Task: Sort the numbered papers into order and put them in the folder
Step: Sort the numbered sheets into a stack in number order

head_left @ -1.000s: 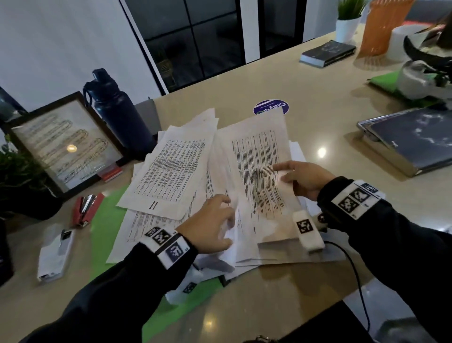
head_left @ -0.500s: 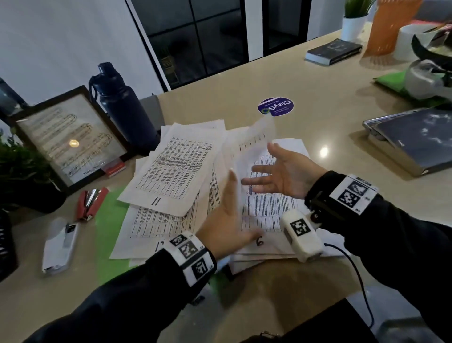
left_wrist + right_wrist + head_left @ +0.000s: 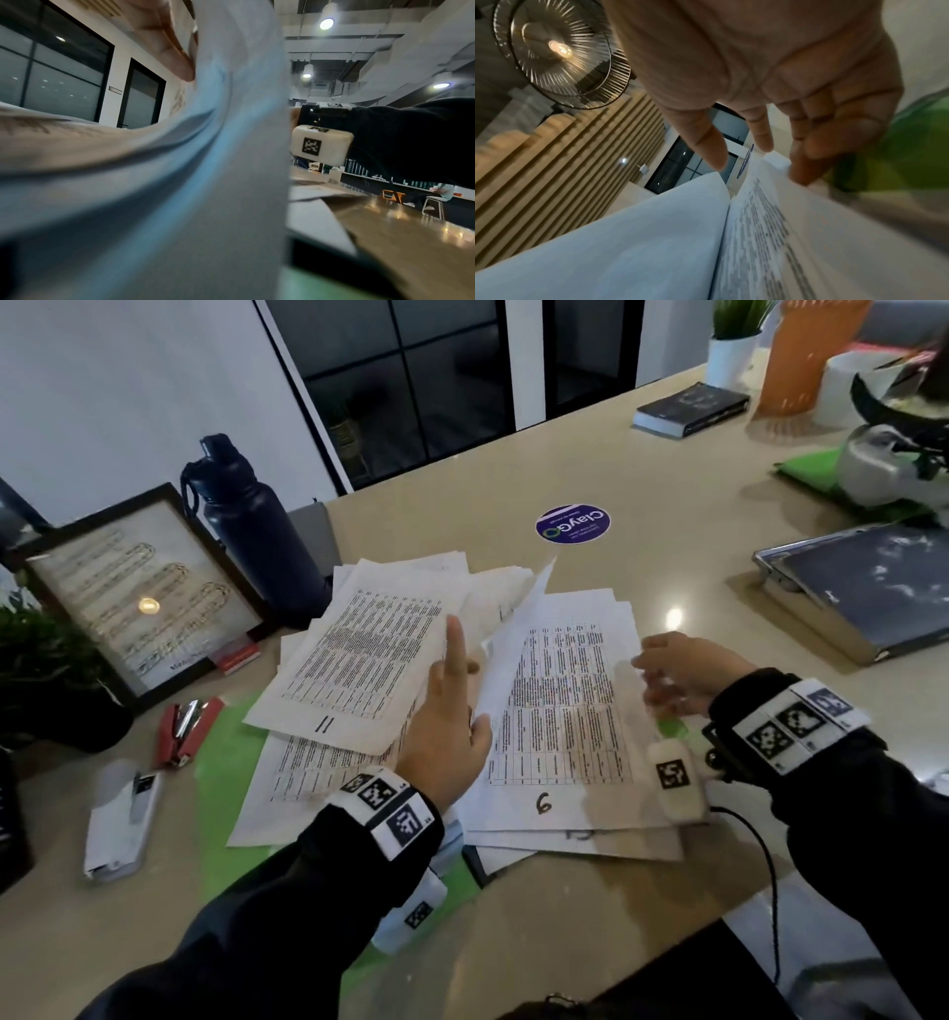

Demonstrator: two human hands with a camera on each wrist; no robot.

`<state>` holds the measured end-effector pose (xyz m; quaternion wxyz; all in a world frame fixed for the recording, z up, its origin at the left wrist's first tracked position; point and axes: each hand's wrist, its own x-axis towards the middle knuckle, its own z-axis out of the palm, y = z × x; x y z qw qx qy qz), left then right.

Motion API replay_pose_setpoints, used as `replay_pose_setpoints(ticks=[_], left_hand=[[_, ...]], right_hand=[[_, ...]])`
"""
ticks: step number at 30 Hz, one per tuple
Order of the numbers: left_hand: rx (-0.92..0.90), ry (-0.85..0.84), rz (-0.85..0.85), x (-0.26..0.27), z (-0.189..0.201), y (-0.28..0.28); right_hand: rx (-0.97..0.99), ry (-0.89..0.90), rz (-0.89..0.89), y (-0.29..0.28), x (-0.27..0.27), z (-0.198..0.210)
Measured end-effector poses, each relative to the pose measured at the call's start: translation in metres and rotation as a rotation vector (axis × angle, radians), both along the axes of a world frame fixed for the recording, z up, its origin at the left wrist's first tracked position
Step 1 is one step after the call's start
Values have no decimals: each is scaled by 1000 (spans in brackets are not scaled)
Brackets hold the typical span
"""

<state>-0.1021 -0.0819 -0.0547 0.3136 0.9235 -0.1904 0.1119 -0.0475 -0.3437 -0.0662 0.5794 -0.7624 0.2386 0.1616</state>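
Printed sheets with hand-written numbers lie in a loose heap on a green folder. Sheet 11 tops the left of the heap and sheet 9 lies flat on the right. Between them one sheet stands raised on edge. It leans against my left hand, whose fingers are straight and point up. My right hand hovers with relaxed fingers over the right edge of sheet 9 and holds nothing. The numbers of the lower sheets are mostly hidden.
Along the left stand a dark bottle and a framed picture, with a red stapler and a white device in front. A purple sticker lies beyond the papers. A closed grey case sits at the right.
My right hand let go of the sheet it held a second ago and drew back to the right. My left hand straightened and tipped that sheet up toward the left, baring sheet 9.
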Motion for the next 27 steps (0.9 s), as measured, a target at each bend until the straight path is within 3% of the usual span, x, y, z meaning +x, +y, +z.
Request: replay_pose_setpoints(ticks=[3,6,8,12,14,18,21,25,27], left_hand=[[19,-97,-13,0,2,-1],[92,24,-43,-1,2,-2],[142,136,-151,-2,-1,-3],[420,186,-340,-8,-2,-10],[609,290,-397,-9,-11,-11],[937,486,-478,-18,-24,-15],[940,495,-472,-18,-24,-16],[919,492,-457,-18,-23,-16],[796,450,-432,-16,-24,-14]], right_hand=[[-36,35,60,5,-3,-1],[-78,3,58,12,-4,1],[-135,-34,110,17,-5,1],[-374,-105,272,22,-11,4],[-306,-82,255,22,-14,5],[34,-3,132,27,-25,5],[196,52,200,34,-32,5],[245,64,383,50,-35,12],[314,8,380,54,-29,20]])
